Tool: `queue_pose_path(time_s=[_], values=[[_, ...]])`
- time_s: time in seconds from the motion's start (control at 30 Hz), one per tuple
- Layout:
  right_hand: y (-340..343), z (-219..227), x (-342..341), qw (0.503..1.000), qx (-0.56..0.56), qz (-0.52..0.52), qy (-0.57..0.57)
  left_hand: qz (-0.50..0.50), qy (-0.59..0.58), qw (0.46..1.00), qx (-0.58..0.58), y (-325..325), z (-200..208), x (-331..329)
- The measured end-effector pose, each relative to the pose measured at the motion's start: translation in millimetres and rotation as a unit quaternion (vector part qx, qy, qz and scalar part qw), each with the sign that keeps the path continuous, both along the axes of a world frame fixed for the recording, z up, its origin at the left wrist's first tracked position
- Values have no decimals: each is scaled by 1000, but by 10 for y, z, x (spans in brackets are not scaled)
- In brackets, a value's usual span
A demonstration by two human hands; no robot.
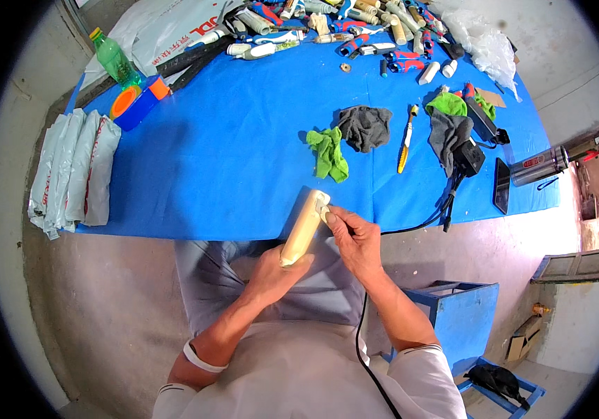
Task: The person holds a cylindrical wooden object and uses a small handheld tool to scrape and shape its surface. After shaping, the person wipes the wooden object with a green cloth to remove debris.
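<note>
Left hand (274, 275) wraps cream handle (301, 230) at its base; right hand (359, 244) pinches its top end. Handle overlaps table edge (139, 232); blue cloth (230, 153) spans ahead-left to packs (74, 167), green rag (329, 155) ahead.

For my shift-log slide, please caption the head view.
The left hand grips a cream-coloured elongated object while the right hand touches its upper end, beside a blue-covered table.

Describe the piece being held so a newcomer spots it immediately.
Find the near edge of the blue table. There, the left hand grips the near end of a long, cream-coloured piece, the right hand at its far end. Unlike the heap at the table's far side, it is hand-held.
</note>
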State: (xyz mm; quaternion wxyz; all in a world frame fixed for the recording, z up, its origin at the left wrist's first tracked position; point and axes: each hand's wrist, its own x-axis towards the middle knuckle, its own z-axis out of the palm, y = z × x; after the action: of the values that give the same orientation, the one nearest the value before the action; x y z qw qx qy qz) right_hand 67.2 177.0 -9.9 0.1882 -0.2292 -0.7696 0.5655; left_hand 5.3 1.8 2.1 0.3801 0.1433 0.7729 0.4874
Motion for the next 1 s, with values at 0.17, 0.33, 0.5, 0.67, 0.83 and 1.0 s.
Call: queue_pose_path(time_s=[0.17, 0.33, 0.5, 0.67, 0.83, 1.0], values=[[-38, 4, -13, 1000, 12, -24, -11, -1, -3, 1000, -1, -11, 11, -7], [-35, -61, 5, 999, 43, -25, 12, -5, -6, 1000, 2, -7, 5, -3], [-27, -22, 43, 997, 63, 42, 28, 3, 4, 1000, 21, -9, -14, 17], [-6, -9, 35, 999, 33, 26, 6, 5, -5, 1000, 27, -16, -29, 16], [-34, -4, 4, 999, 1, -29, -42, -3, 27, 999, 24, -33, -70, 7], [-38, -66, 9, 999, 44, -16, 8, -8, 4, 1000, -1, -22, -48, -6]])
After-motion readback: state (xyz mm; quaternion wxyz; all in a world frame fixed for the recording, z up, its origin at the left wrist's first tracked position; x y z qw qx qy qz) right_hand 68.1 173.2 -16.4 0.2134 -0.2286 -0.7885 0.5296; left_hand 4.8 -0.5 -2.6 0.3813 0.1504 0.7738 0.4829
